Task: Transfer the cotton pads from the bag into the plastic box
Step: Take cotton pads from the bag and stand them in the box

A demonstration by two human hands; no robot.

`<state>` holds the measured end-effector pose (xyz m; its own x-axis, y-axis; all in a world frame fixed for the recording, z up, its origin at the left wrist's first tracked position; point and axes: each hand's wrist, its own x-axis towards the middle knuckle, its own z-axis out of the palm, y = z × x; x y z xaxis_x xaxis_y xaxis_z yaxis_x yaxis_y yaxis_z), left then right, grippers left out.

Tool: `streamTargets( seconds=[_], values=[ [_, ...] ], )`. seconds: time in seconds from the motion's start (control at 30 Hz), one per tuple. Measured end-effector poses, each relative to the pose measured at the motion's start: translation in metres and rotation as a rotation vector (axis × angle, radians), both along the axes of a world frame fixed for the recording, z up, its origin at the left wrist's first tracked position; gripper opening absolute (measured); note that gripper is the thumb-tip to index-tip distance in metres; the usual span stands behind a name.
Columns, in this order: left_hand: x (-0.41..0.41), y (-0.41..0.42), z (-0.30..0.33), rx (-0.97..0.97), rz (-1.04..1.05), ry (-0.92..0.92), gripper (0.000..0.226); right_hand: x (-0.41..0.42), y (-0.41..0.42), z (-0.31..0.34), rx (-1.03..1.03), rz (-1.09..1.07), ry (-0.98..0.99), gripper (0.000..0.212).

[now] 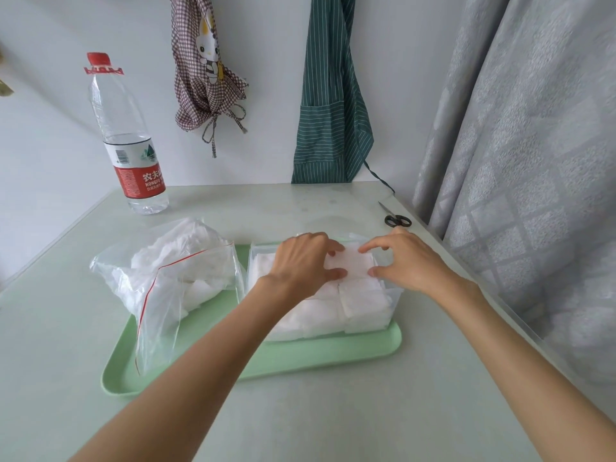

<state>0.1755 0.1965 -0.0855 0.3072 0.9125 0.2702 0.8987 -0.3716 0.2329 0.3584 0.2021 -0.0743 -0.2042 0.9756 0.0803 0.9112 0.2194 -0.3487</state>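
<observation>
Head view. A green tray lies on the pale table, its near rim well back from the table's front edge, with bare tabletop in front of it and to its left. On the tray's left half sits the clear zip bag (red seal strip visible), mouth slack and facing the viewer, with white cotton pads bunched inside. On the tray's right half stands the clear plastic box, its right wall close to the tray's right rim; it is filled with stacked pads nearly up to its rim.

Left hand is over the box, fingers and thumb curled onto the left edge of a single top pad. Right hand meets the same pad at its right edge, forefinger and thumb pinching it, the other fingers loosely bent. The pad lies flat on the stack.

Scissors lie closed near the table's right edge, just behind the right hand. A water bottle stands upright at the far left, well apart from the tray. Two aprons hang on the wall behind; a curtain borders the right side.
</observation>
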Motion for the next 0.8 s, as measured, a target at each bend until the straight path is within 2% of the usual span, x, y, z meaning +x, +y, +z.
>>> streamTargets(
  seconds=[0.13, 0.33, 0.43, 0.5, 0.57, 0.63, 0.7, 0.77, 0.8],
  values=[
    [-0.006, 0.007, 0.004, -0.056, -0.059, 0.104, 0.046, -0.010, 0.004, -0.003, -0.037, -0.018, -0.151, 0.036],
    [0.002, 0.006, 0.004, -0.108, -0.062, 0.233, 0.043, -0.015, 0.003, 0.001, -0.138, -0.044, -0.201, 0.035],
    [-0.006, -0.007, 0.014, -0.045, -0.059, 0.193, 0.038, -0.017, -0.002, 0.007, -0.098, -0.069, -0.188, 0.034],
    [-0.023, -0.026, 0.025, 0.104, -0.036, 0.055, 0.032, -0.013, -0.011, 0.009, -0.015, -0.105, -0.126, 0.035],
    [-0.054, -0.047, 0.035, 0.295, 0.091, -0.159, 0.025, -0.015, -0.023, 0.010, 0.157, -0.123, -0.020, 0.033],
    [-0.103, -0.059, 0.041, 0.406, 0.344, -0.383, 0.020, -0.032, -0.036, 0.017, 0.314, -0.058, 0.122, 0.027],
    [-0.158, -0.059, 0.040, 0.327, 0.610, -0.478, 0.021, -0.064, -0.047, 0.029, 0.341, 0.077, 0.203, 0.020],
    [-0.201, -0.048, 0.031, 0.101, 0.762, -0.356, 0.024, -0.104, -0.050, 0.040, 0.301, 0.190, 0.227, 0.016],
    [-0.213, -0.040, 0.025, -0.021, 0.772, -0.286, 0.025, -0.123, -0.049, 0.044, 0.294, 0.227, 0.223, 0.016]
  ],
)
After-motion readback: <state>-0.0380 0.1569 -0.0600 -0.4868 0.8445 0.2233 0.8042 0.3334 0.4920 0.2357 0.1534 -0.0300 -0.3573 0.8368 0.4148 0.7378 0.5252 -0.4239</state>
